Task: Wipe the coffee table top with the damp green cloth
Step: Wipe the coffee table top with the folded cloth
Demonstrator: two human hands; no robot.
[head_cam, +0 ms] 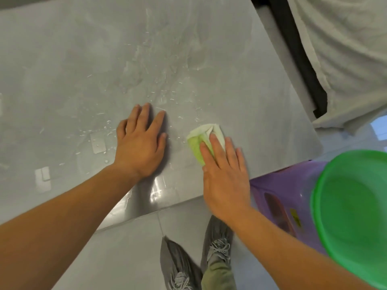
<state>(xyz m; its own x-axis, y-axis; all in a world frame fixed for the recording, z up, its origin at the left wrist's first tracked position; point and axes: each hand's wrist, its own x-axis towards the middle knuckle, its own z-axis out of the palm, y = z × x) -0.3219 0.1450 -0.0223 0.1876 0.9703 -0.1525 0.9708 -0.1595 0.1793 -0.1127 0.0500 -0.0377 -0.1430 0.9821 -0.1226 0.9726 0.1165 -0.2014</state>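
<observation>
The grey glossy coffee table top point(83, 59) fills most of the head view, with water streaks and droplets across its middle. A folded green and white cloth point(199, 143) lies on the table near its front right part. My right hand point(226, 174) presses flat on the cloth, fingers covering its near half. To the left of the cloth, my left hand point(140, 143) rests flat on the wet surface, fingers spread, holding nothing.
A green plastic basin point(351, 218) sits on a purple plastic stool point(282, 195) just right of the table's front corner. A sofa with a pale cover point(345, 49) stands beyond the right edge. My two grey shoes point(199, 258) stand on the tiled floor by the front edge.
</observation>
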